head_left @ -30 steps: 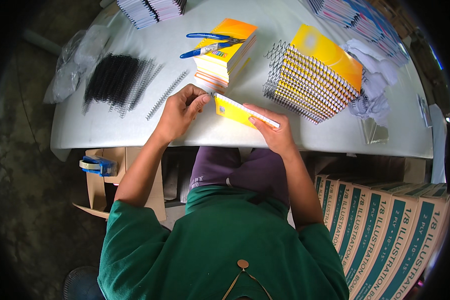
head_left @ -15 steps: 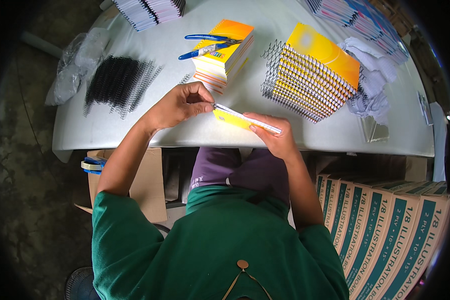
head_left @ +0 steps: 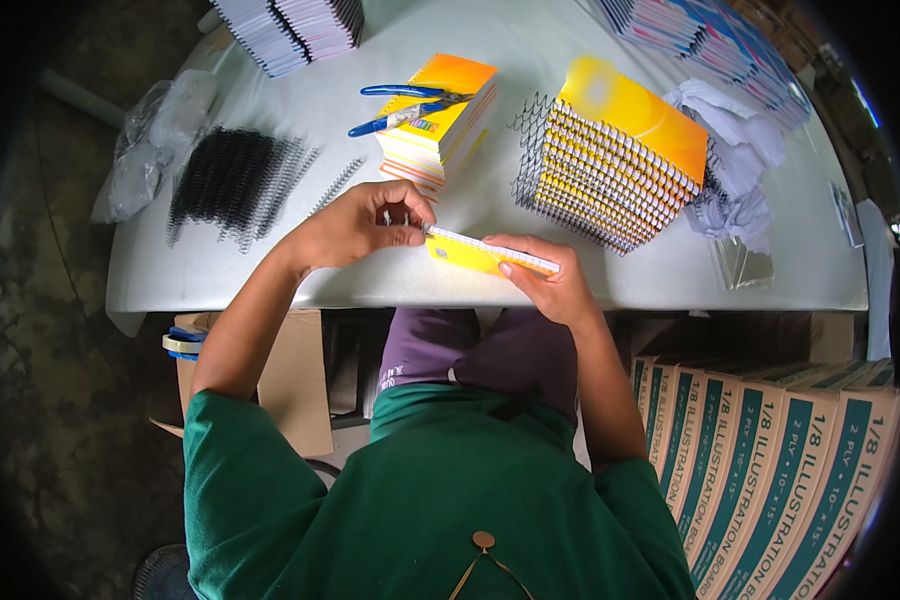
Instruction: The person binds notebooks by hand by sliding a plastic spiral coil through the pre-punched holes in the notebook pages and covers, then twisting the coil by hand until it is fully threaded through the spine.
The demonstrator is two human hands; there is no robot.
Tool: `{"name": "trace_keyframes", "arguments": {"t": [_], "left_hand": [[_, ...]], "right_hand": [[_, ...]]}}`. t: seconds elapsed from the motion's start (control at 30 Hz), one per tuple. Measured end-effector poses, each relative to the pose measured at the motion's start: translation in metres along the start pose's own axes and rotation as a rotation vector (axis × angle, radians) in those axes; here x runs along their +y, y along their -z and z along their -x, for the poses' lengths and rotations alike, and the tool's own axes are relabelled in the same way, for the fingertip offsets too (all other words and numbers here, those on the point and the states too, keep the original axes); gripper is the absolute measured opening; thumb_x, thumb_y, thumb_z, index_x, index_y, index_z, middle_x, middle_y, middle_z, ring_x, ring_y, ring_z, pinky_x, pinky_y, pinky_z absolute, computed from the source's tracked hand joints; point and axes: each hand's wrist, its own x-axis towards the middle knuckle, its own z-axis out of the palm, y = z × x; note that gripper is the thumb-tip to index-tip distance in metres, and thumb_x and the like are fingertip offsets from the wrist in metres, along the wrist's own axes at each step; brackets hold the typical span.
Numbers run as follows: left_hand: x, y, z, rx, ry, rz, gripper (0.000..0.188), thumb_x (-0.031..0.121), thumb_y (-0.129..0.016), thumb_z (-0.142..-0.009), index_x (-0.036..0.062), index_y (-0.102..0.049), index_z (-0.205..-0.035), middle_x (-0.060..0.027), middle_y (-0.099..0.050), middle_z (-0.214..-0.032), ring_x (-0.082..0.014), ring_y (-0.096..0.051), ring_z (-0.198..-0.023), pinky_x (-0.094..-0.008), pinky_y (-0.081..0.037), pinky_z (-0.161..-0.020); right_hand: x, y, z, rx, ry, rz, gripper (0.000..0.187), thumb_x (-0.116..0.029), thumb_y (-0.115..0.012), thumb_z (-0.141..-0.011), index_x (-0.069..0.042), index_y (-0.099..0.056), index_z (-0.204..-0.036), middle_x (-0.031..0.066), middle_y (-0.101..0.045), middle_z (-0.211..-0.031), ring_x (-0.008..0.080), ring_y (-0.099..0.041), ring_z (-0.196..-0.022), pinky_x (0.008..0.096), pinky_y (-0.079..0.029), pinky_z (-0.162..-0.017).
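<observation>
A small yellow notebook (head_left: 460,252) is held over the table's near edge, its white, ticked edge facing up. My right hand (head_left: 550,275) grips its right end, thumb on the yellow cover and fingers behind. At the other end my left hand (head_left: 360,228) is closed in a pinch against the corner; what lies between those fingertips is too small to make out. Just beyond the left hand lies a loose dark spiral coil (head_left: 337,187). Farther off, blue-handled pliers (head_left: 410,108) rest on a stack of orange-and-yellow notebooks (head_left: 435,145).
A pile of black spiral coils (head_left: 235,185) lies left, beside clear plastic bags (head_left: 150,150). Coil-bound yellow notebooks (head_left: 620,165) are stacked right, near crumpled white material (head_left: 735,150). More bound stacks (head_left: 295,30) stand at the back. Cardboard boxes (head_left: 770,470) line the lower right.
The notebook has turned slightly, so its ticked edge shows more and the dark line along it is gone. My left hand has shifted little. The whole view has moved slightly.
</observation>
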Motion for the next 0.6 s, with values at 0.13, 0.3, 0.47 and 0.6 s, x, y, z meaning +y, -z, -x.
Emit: {"name": "trace_keyframes", "arguments": {"t": [0.13, 0.3, 0.47, 0.6], "left_hand": [[0.006, -0.008, 0.003, 0.172, -0.282, -0.478, 0.030, 0.015, -0.065, -0.079, 0.0053, -0.058, -0.106, -0.0037, -0.058, -0.095, -0.0182, -0.050, -0.080, -0.0295, -0.040, -0.069], [0.024, -0.006, 0.005, 0.166, -0.177, -0.905, 0.025, 0.016, -0.067, -0.076, 0.0064, -0.060, -0.098, -0.0080, -0.059, -0.094, -0.0246, -0.054, -0.089, -0.0351, -0.039, -0.078], [0.014, -0.017, 0.005, 0.181, -0.284, -1.051, 0.025, 0.018, -0.072, -0.068, 0.0082, -0.059, -0.088, -0.0031, -0.057, -0.088, -0.0210, -0.052, -0.090, -0.0333, -0.035, -0.080], [0.003, -0.038, 0.004, 0.689, -0.436, -1.191, 0.076, 0.043, -0.073, -0.064, 0.0066, -0.043, -0.124, -0.0188, -0.038, -0.131, -0.0365, -0.033, -0.123, -0.0491, -0.023, -0.099]], "right_hand": [[0.002, -0.008, 0.001, 0.073, -0.009, 0.001, 0.027, 0.000, -0.058, -0.082, 0.001, -0.060, -0.109, 0.0109, -0.066, -0.094, 0.0102, -0.059, -0.082, 0.0232, -0.047, -0.075], [0.005, -0.011, 0.005, 0.095, -0.005, 0.178, 0.031, 0.002, -0.058, -0.080, -0.003, -0.060, -0.111, 0.0135, -0.066, -0.094, 0.0151, -0.062, -0.080, 0.0246, -0.048, -0.072], [0.004, -0.021, 0.006, 0.142, 0.171, 0.302, 0.035, 0.006, -0.055, -0.079, -0.004, -0.060, -0.111, 0.0149, -0.064, -0.101, 0.0265, -0.065, -0.083, 0.0304, -0.050, -0.071], [0.003, -0.033, 0.009, 0.196, 0.199, 0.365, 0.037, 0.007, -0.056, -0.077, -0.005, -0.060, -0.112, 0.0149, -0.064, -0.102, 0.0281, -0.064, -0.086, 0.0328, -0.051, -0.073]]}}
